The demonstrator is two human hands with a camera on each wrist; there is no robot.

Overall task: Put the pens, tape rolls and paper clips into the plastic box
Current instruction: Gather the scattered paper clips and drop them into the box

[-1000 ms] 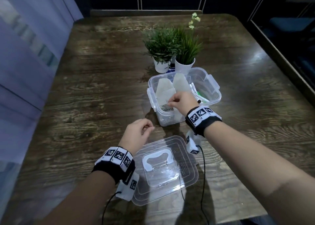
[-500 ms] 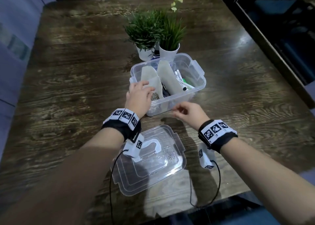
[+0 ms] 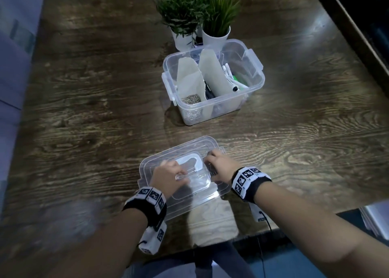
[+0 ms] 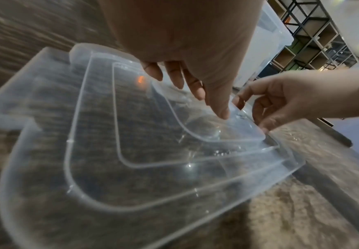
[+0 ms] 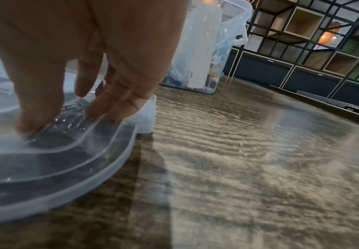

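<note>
— Edges and free room?
— Wide bare stretch of dark wood-grain counter [image 3: 84,100] to the left; near edge just behind the clear lid [image 3: 160,166]. Two potted plants [image 3: 212,18] crowded right behind the plastic box [image 3: 255,81], well beyond the lid.

— Changed since half a second ago?
— Both hands pulled back from the box to the lid. Left hand [image 3: 168,177] then resting on the box's left rim, now down on the lid's left half, fingers fairly straight, touching the recessed centre. Right hand [image 3: 219,168] then low in front of the box, now on the lid's right part, fingertips [image 5: 118,107] bent down onto scattered paper clips [image 5: 71,116] there. Pinching one or only pressing: cannot tell.

— Materials, shapes?
— Translucent plastic throughout, rounded corners, stepped ridges on the lid, white handle [image 3: 189,160] at its middle. Box open, split by pale card dividers [image 3: 212,75]; heap of metal paper clips in its left compartment, white pens [image 3: 230,77] on the right. Tape rolls not made out.
</note>
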